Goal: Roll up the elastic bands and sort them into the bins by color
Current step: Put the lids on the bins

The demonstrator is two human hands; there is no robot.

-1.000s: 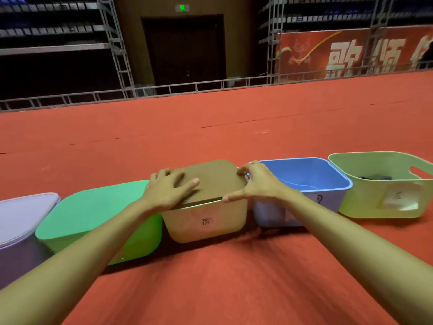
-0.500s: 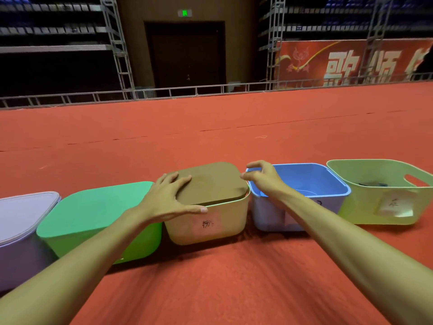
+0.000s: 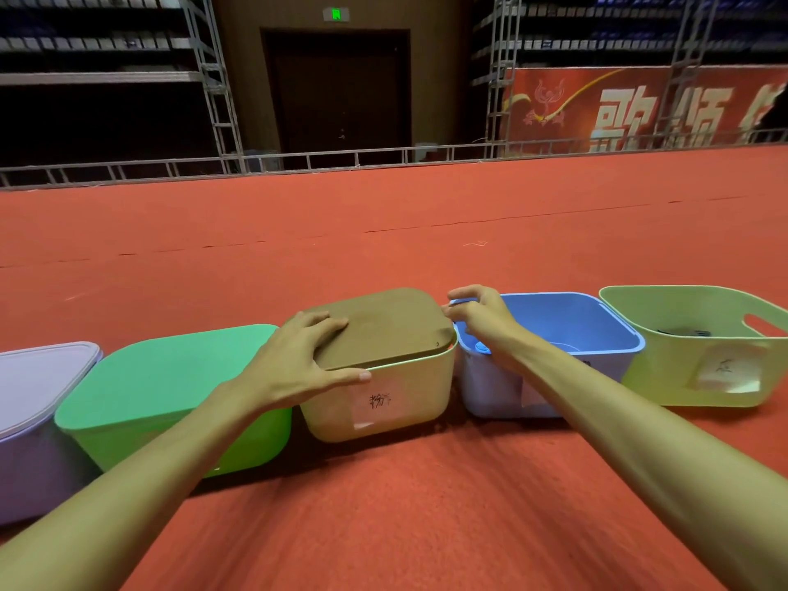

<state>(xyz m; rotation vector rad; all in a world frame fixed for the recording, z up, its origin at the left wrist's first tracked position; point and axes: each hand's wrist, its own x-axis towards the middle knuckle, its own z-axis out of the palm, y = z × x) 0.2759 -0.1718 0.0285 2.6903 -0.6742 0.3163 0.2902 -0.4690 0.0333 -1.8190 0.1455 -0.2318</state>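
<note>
Gently: your left hand (image 3: pixel 298 360) lies spread on the brown lid (image 3: pixel 383 326), right hand (image 3: pixel 482 317) curled at its edge, grip unclear; uneven pressure could tip the beige bin (image 3: pixel 409 394).

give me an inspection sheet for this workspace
surface: red carpet, a seam running across it
job's things: lilac bin, green bin and tan bin lidded; blue bin and yellow-green bin open, something dark in the latter
clutter: pale thread on the carpet
hands: left hand flat on the brown lid; right hand curled at the blue bin's rim, grip unclear
cables: nothing seen
surroundings: metal railing, dark door, red banner
</note>
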